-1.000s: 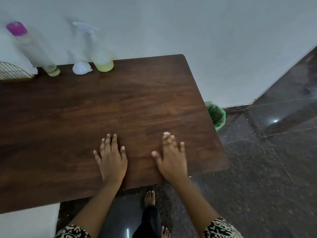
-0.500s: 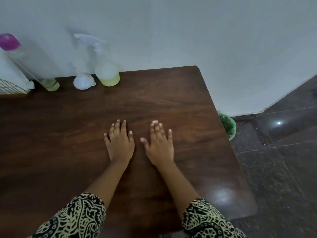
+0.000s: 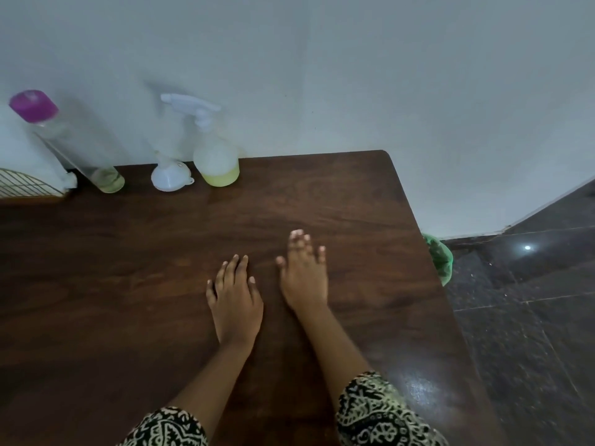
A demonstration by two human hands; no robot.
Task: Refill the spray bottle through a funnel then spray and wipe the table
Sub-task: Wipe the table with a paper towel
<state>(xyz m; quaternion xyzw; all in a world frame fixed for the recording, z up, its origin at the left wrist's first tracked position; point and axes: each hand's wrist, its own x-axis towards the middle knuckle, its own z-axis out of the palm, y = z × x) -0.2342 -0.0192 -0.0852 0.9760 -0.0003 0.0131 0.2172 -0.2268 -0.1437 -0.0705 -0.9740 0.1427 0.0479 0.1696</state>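
Dark wooden desk (image 3: 322, 194) against a pale wall, and both hands lie flat mid-frame: left hand (image 3: 233, 300) and right hand (image 3: 302, 275), fingers straight, holding nothing. Upper left of frame: 1 sprayer (image 3: 216, 162), 1 funnel (image 3: 170, 180) just beside it, 1 pink-capped bottle (image 3: 80, 149). Best play, I'd say: steady the sprayer low, twist its head off, seat the funnel squarely, pour slowly.

Open tabletop (image 3: 322, 201) between hands and far edge. Along wall: spray bottle (image 3: 216, 162), funnel (image 3: 170, 177) just beside it, capped bottle (image 3: 77, 146), wire rack (image 3: 25, 185).
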